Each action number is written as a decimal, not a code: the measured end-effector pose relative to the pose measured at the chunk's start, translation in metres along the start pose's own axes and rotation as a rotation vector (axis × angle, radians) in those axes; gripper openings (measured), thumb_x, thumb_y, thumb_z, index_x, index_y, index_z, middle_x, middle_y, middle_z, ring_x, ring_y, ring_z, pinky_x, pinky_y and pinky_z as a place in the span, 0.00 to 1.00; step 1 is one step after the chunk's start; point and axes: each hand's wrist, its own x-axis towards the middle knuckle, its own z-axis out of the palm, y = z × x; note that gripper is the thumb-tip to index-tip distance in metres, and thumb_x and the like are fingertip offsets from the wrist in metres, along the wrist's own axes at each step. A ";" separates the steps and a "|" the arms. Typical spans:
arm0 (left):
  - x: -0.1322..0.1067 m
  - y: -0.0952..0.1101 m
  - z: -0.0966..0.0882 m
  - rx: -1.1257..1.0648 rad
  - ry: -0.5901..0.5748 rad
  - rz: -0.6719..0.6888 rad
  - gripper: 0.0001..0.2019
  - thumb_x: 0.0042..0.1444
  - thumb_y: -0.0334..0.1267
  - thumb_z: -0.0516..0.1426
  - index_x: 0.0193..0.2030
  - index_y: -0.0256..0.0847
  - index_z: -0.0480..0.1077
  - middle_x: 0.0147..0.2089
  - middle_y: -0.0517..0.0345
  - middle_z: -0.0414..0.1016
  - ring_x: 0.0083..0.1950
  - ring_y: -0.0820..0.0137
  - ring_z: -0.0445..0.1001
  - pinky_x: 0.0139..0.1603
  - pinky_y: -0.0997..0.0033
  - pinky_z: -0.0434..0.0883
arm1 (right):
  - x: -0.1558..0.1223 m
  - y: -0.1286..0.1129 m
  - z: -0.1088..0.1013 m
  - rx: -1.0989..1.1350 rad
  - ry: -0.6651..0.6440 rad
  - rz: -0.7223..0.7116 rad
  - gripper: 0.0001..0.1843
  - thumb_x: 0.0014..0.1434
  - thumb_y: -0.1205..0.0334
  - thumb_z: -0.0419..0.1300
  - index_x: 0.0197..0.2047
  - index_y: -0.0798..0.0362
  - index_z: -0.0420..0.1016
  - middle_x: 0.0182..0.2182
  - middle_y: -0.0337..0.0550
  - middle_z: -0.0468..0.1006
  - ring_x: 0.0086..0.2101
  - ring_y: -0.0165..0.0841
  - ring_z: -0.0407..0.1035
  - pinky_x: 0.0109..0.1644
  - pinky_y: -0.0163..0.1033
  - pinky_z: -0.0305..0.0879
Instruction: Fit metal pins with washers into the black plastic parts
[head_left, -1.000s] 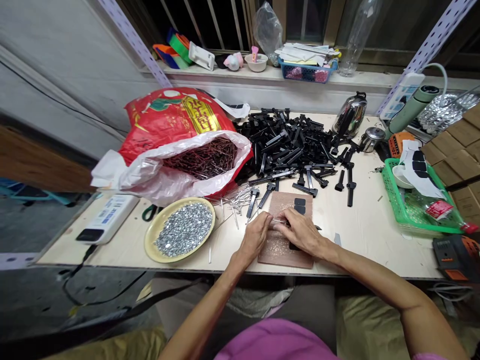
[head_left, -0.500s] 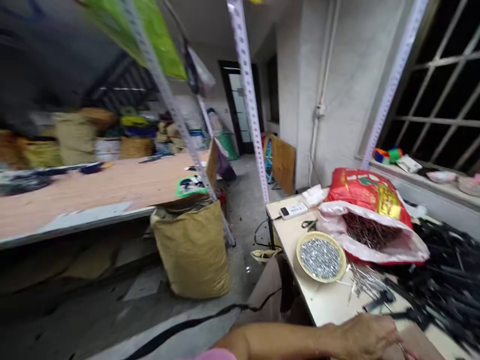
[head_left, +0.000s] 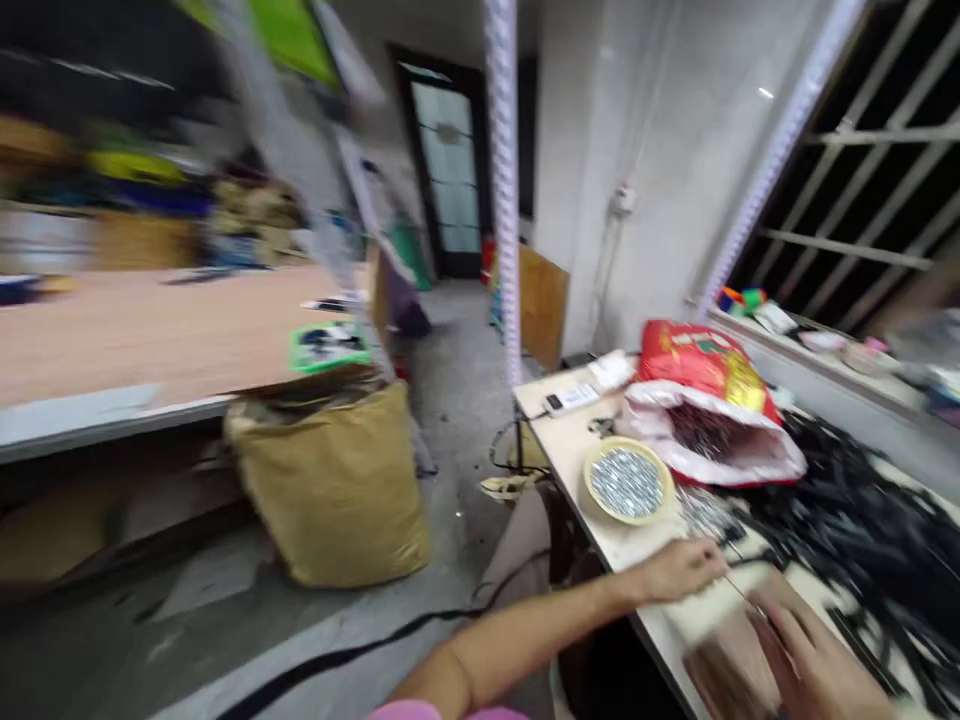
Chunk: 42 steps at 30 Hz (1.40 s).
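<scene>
The view is smeared by motion. My left hand [head_left: 681, 570] hovers over the near edge of the pale table [head_left: 570, 440], fingers pinched on a thin metal pin [head_left: 739, 592]. My right hand [head_left: 814, 655] lies at the bottom right beside a brown board [head_left: 731, 665]; its fingers are blurred. Behind the hands a yellow plate [head_left: 628, 522] holds small silver pieces. A red and white bag [head_left: 705, 385] of dark pins lies open beyond it. Black plastic parts [head_left: 862, 520] are heaped to the right.
A tan sack [head_left: 330, 490] stands on the floor left of the table, under a long wooden bench [head_left: 150, 330] with a green tray [head_left: 330, 345]. A perforated metal upright [head_left: 504, 180] rises by the table's far corner. A black cable [head_left: 337, 655] crosses the floor.
The camera has swung from looking down at the table to looking left across the room. In the last half second both hands and the brown board have come back into view at bottom right.
</scene>
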 end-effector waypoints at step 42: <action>-0.001 -0.012 0.055 -0.159 -0.144 -0.101 0.25 0.49 0.60 0.56 0.35 0.36 0.70 0.24 0.64 0.64 0.19 0.77 0.61 0.14 0.76 0.64 | -0.063 0.003 -0.017 -0.017 -0.051 0.292 0.14 0.68 0.59 0.48 0.40 0.52 0.74 0.37 0.43 0.72 0.33 0.27 0.68 0.34 0.31 0.63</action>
